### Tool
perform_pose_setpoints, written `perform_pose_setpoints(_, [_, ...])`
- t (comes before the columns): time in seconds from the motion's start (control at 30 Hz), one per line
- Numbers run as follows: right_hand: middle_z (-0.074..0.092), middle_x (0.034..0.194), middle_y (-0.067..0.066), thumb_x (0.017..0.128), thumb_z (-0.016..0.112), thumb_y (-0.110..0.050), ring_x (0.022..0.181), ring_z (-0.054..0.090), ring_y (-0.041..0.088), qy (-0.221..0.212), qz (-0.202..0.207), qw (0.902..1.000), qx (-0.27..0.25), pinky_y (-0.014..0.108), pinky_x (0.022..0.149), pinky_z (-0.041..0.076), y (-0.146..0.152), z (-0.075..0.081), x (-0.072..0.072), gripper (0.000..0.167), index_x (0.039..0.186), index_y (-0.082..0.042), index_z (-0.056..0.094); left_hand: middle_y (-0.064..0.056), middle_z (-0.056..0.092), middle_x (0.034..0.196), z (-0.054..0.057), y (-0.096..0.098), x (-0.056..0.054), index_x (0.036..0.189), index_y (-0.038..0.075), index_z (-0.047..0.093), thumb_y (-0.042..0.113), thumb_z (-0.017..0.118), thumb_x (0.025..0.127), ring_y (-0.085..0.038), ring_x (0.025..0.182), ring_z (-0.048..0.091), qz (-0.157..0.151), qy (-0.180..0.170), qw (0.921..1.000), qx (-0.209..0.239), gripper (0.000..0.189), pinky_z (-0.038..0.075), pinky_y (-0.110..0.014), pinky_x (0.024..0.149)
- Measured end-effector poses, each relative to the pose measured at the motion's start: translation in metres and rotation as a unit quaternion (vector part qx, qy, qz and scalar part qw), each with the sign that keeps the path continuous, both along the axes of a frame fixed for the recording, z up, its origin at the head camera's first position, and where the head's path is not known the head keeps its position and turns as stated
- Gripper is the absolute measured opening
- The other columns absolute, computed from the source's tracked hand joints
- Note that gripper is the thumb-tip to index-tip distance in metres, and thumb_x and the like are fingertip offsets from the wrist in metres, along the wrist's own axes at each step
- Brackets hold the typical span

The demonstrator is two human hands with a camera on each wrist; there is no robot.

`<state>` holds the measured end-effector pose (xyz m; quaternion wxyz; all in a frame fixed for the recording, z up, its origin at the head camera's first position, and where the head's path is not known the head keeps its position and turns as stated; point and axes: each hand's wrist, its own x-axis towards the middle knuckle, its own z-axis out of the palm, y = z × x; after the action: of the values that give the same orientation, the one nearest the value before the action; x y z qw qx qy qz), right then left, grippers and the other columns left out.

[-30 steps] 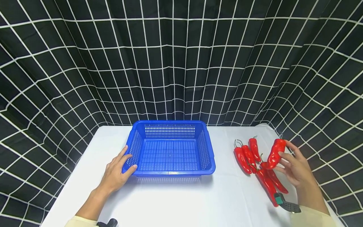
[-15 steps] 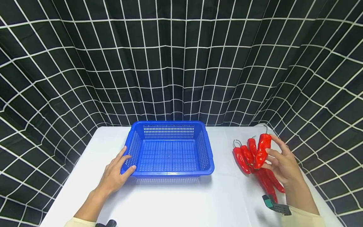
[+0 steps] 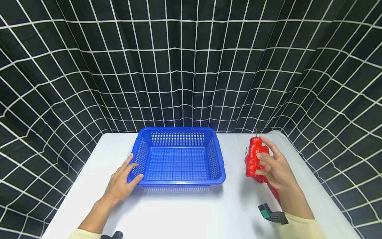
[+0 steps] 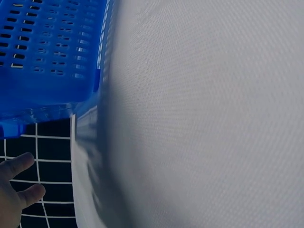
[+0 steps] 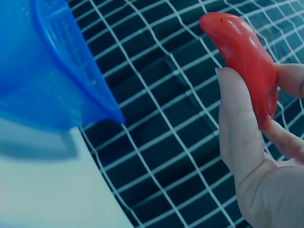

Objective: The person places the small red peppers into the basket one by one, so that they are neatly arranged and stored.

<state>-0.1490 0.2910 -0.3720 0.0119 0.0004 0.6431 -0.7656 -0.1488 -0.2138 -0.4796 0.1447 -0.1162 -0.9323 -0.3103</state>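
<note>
My right hand point(image 3: 276, 167) pinches a red chili pepper point(image 3: 253, 156) between thumb and fingers, raised over the other peppers with its green stem up. The right wrist view shows this pepper point(image 5: 249, 61) held by the fingertips. Partly hidden behind the hand lie several more red peppers point(image 3: 261, 179) on the cloth. My left hand point(image 3: 120, 186) lies at the left front corner of a blue plastic basket point(image 3: 179, 182), fingers spread and loosely bent. In the left wrist view the left fingers point(image 4: 19, 166) hold nothing; whether they touch the rim is unclear.
A white cloth point(image 3: 191, 212) covers the table under the basket and peppers. Black curtain point(image 3: 179, 83) with a white grid rises along the back and both sides. Between the basket's right side and the peppers lies a stretch of white cloth.
My right hand has carried the gripped pepper leftward, from the right of the pile to above its left part. The left hand remains at the basket's corner.
</note>
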Motion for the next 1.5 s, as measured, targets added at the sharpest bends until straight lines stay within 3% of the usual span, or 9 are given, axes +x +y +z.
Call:
perform_pose_setpoints(0.2, [0.036,0.134,0.017,0.093,0.062,-0.009,0.106,0.059,0.025,0.011,0.023,0.9997,-0.004,0.046,0.067,0.056,-0.023,0.000,-0.008,0.071,0.152,-0.023,0.025,-0.009,0.025,0.157,0.000,0.001,0.000,0.128,0.006,0.057,0.041,0.062,0.091,-0.045,0.131,0.035,-0.001,-0.002,1.0000,0.000,0.051,0.028,-0.067,0.094])
perform_pose_setpoints(0.6, [0.055,0.123,0.022,0.090,0.066,-0.011,0.099,0.065,0.035,0.002,0.036,0.9993,0.006,0.055,0.067,0.054,-0.078,-0.009,-0.028,0.070,0.149,-0.025,0.033,-0.009,0.025,0.157,0.001,-0.001,0.000,0.128,0.005,0.057,0.041,0.062,0.092,-0.047,0.131,0.035,-0.004,-0.003,1.0000,0.003,0.052,0.027,-0.069,0.096])
perform_pose_setpoints(0.87, [0.058,0.113,0.024,0.088,0.066,-0.008,0.095,0.063,0.035,-0.009,0.059,0.9980,0.019,0.051,0.061,0.055,-0.110,-0.015,-0.039,0.070,0.148,-0.027,0.035,-0.008,0.025,0.157,0.001,-0.001,0.000,0.128,0.005,0.057,0.040,0.062,0.092,-0.047,0.131,0.035,-0.004,-0.002,1.0000,0.008,0.050,0.028,-0.069,0.095])
perform_pose_setpoints(1.13, [0.057,0.108,0.023,0.089,0.068,-0.011,0.090,0.062,0.032,-0.013,0.083,0.9961,0.027,0.060,0.068,0.050,-0.135,-0.024,-0.048,0.068,0.147,-0.027,0.037,-0.008,0.025,0.157,0.002,0.000,0.001,0.128,0.005,0.057,0.040,0.062,0.092,-0.047,0.132,0.034,-0.003,-0.003,0.9999,0.010,0.050,0.028,-0.069,0.095])
perform_pose_setpoints(1.5, [0.060,0.107,0.021,0.087,0.067,-0.008,0.084,0.064,0.033,-0.027,0.113,0.9929,0.025,0.060,0.067,0.050,-0.172,-0.035,-0.057,0.067,0.146,-0.025,0.039,-0.010,0.025,0.157,0.002,0.001,0.001,0.127,0.005,0.057,0.039,0.063,0.091,-0.048,0.132,0.034,-0.001,-0.001,0.9999,0.011,0.050,0.028,-0.070,0.095])
